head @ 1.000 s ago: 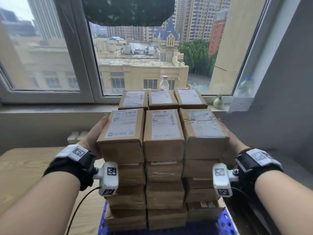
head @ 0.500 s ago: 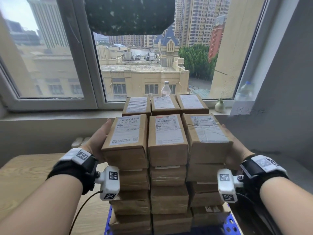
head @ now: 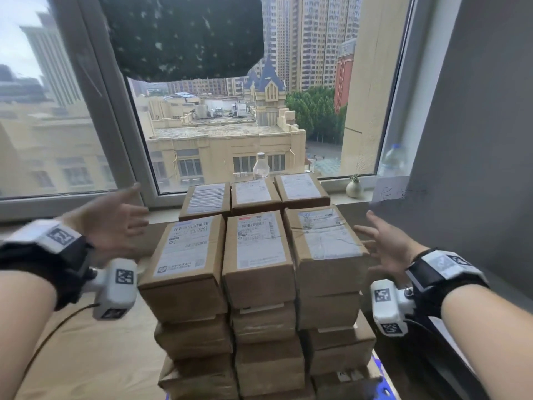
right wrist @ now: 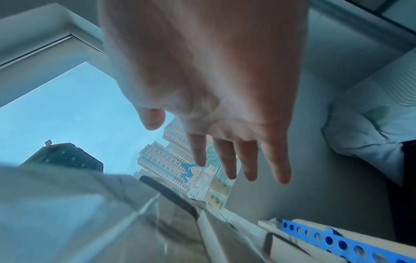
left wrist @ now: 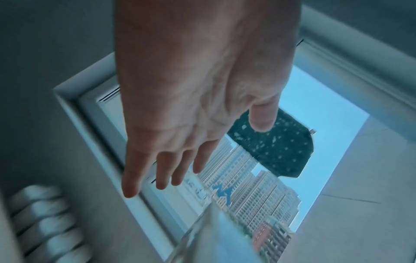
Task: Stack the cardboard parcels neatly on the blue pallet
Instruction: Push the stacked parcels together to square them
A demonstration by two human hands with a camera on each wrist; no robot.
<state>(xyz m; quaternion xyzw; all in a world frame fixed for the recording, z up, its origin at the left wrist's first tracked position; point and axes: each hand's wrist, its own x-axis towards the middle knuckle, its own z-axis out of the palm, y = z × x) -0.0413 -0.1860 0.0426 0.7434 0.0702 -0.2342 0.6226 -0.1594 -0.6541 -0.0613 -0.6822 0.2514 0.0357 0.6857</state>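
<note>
The left hand [head: 115, 220] is held flat-fingered at nine o'clock of the stacked parcels [head: 256, 284]. The right hand [head: 386, 249] is spread, empty, at three o'clock.

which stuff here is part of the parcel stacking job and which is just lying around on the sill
Part of the job:
- cardboard parcels, stacked in columns
- blue pallet under them
- left hand and right hand, both open beside the stack

Just lying about:
- clear bottle on the windowsill
- second bottle in the window corner
- small vase with a sprig
- wooden table
</note>
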